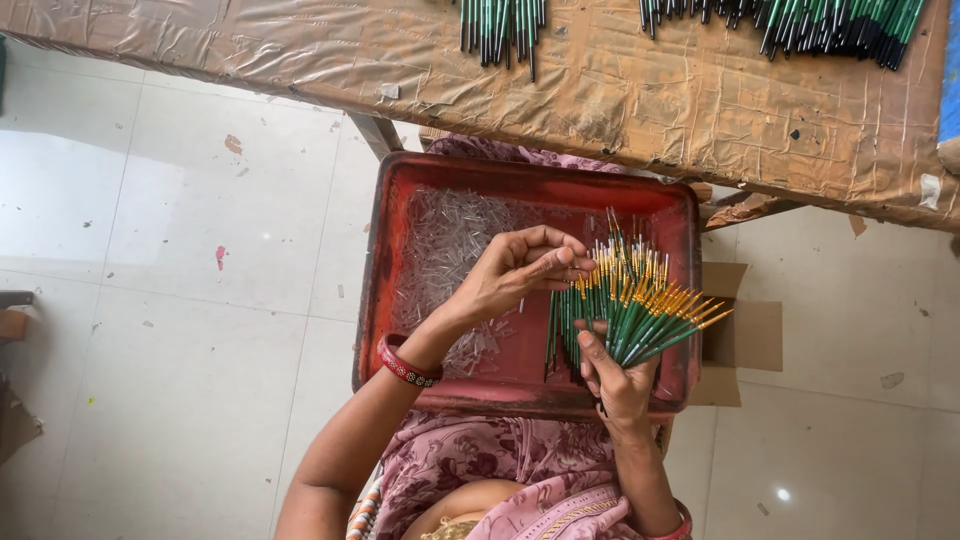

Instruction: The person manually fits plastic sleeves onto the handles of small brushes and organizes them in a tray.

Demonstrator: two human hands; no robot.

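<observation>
- Bundle of thin green-handled brushes (628,312), fanned out with gold ferrules and pale tips pointing up and to the right, held over the right half of a red tray (385,260).
- Gripped near the lower handle ends by the right hand (615,375), fingers closed round the fan from beneath.
- Left hand (520,272) reaching across from the left, thumb and fingertips pinched together right at the tips on the fan's left edge; whether anything small sits in that pinch cannot be told.
- Judged step: working along the tips one at a time, hands busy at the left side of the fan.
- Next move, as a judgement: calls for a fine pinch on a single tip, with the fan kept spread so neighbouring brushes stay separate.
- Heap of small clear tubes (445,240) lying in the tray's left half, just below the left hand.
- Tray resting on a lap covered in pink patterned cloth (480,460); red bangle (405,365) on the left wrist.
- Table wrapped in brown tape (640,100) beyond the tray, carrying more green brushes (500,25) in rows along its far edge.
- Flattened cardboard (745,335) just right of the tray, pale tiled floor (180,300) around.
</observation>
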